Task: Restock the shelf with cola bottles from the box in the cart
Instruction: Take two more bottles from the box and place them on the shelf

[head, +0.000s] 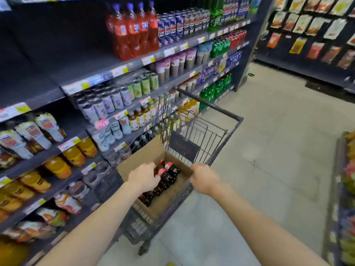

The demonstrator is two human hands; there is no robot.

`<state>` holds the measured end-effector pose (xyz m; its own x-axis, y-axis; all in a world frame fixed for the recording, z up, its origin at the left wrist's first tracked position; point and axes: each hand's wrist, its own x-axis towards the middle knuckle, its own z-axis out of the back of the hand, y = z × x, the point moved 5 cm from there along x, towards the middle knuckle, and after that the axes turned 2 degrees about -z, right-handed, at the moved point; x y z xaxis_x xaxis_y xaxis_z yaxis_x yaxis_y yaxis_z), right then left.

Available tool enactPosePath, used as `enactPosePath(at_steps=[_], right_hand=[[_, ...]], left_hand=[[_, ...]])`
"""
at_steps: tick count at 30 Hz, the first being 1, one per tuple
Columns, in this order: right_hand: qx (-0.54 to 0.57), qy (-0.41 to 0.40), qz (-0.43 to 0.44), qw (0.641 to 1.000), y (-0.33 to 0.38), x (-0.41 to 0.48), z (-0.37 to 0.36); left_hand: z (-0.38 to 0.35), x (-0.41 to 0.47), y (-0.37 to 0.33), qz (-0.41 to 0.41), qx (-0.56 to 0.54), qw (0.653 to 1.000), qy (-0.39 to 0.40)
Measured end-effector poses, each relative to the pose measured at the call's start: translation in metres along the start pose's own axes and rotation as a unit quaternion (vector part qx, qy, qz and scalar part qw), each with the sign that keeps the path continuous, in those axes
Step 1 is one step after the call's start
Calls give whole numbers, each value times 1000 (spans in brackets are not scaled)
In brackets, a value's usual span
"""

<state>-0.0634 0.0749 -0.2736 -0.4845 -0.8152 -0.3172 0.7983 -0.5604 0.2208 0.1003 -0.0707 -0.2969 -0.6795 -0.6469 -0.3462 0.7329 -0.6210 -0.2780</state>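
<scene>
Inside the cardboard box [134, 166] in the cart [221, 112], the left hand [144, 176] curls its fingers around the necks of the cola bottles [170, 174]; how many it holds I cannot tell. The right hand [204, 178] closes its fingers over the cart rim beside the box. With several necks taken together, one bottle may slip and fall on the way to the shelf [57, 64].
</scene>
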Motion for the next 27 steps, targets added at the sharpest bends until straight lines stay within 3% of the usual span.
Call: enactPosePath(at_steps=[11, 19, 27], right_hand=[[-92, 117, 140, 979, 35, 196, -38], [-156, 197, 247, 936, 47, 320, -76], [-113, 276, 232, 926, 58, 381, -140]], left_hand=[[-40, 97, 65, 191, -88, 977, 21], [-79, 143, 92, 368, -163, 915, 36], [-122, 165, 112, 469, -218, 854, 55]])
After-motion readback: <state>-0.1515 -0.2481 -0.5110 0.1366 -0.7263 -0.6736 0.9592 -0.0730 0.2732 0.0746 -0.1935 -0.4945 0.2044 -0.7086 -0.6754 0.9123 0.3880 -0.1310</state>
